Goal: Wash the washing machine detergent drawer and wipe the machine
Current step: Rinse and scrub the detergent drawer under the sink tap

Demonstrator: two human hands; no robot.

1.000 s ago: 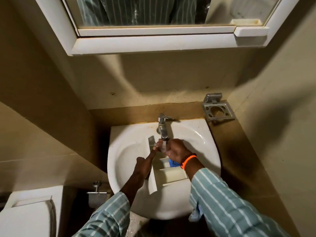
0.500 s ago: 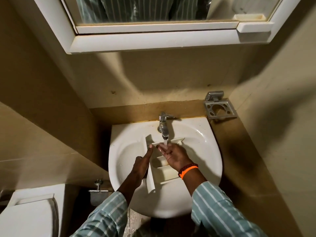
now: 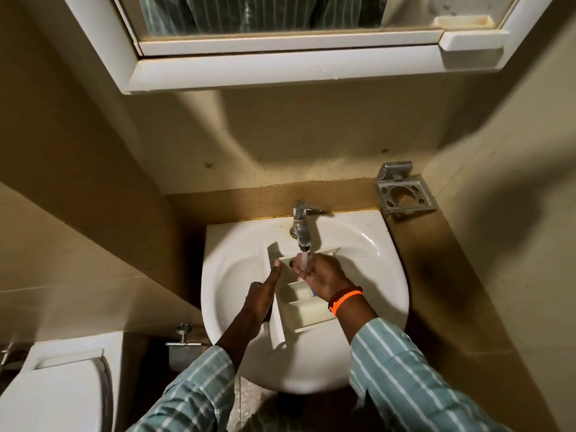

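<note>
A cream detergent drawer [image 3: 307,314] with several compartments lies in the white basin [image 3: 383,275] under the metal tap [image 3: 301,227]. Water runs from the spout onto my right hand [image 3: 324,277], which rests inside the drawer's far compartment with the fingers spread. A sliver of blue shows just under that hand. My left hand [image 3: 261,299] grips the drawer's left side wall, thumb stretched along the rim.
A metal tumbler holder [image 3: 405,193] is fixed to the wall at the right of the basin. A mirrored cabinet [image 3: 280,67] hangs overhead. The toilet cistern [image 3: 56,391] and a wall valve [image 3: 184,336] are at the lower left.
My right hand has slid from the blue insert toward the far compartment under the water stream. The drawer has shifted slightly away from me; the left hand keeps its hold.
</note>
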